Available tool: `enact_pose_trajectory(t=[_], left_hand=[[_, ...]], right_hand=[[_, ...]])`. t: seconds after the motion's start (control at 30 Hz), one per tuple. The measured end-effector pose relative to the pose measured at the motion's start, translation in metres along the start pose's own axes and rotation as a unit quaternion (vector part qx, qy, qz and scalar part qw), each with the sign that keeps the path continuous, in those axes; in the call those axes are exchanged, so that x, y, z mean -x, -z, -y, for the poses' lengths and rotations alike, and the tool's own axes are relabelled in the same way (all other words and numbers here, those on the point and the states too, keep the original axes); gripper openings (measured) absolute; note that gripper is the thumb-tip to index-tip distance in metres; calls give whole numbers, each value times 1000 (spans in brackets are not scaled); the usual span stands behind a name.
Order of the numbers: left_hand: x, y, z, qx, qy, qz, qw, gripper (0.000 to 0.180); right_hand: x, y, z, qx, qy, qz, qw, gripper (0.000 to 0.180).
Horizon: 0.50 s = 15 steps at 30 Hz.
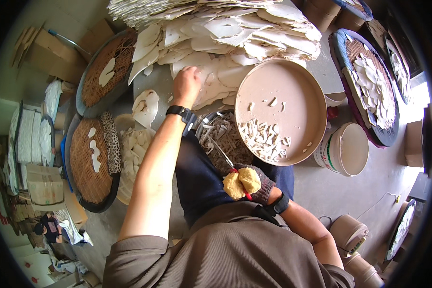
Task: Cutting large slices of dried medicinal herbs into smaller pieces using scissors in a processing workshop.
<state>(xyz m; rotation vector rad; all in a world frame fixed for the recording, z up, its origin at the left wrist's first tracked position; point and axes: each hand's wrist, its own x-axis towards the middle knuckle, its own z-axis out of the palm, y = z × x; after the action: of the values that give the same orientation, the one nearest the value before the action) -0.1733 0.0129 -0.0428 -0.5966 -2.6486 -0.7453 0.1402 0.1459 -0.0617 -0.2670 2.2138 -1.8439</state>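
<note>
My left hand (pixel 186 85) reaches forward onto a big heap of pale flat slices (pixel 235 33) on the grey table, fingers closed on one slice at the heap's near edge. My right hand (pixel 248 183), in a dark glove with yellow padded fingertips, rests over my lap and grips a red-handled cutting tool (pixel 224 156) whose metal blade points up toward a metal basin of cut strips (pixel 223 137). A round beige tray (pixel 293 91) with small white pieces leans over that basin, just right of my left wrist.
Round woven trays (pixel 108 72) (pixel 89 163) with a few slices stand at left, a blue-rimmed one (pixel 369 86) full of slices at right. A white bucket (pixel 348 149) sits on the floor at right. Cardboard boxes and stacked goods line the left wall.
</note>
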Motion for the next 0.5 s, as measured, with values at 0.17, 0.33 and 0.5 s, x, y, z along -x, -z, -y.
enact_pose_trajectory(t=[0.17, 0.33, 0.5], left_hand=[[12, 39, 8, 507, 258, 124, 813, 20], [65, 81, -19, 593, 283, 139, 741, 27], [112, 88, -53, 612, 292, 113, 726, 37]], right_hand=[[1, 3, 4, -304, -55, -13, 951, 28], [-5, 6, 10, -134, -22, 22, 991, 24], [-12, -9, -20, -401, -52, 39, 914, 25]])
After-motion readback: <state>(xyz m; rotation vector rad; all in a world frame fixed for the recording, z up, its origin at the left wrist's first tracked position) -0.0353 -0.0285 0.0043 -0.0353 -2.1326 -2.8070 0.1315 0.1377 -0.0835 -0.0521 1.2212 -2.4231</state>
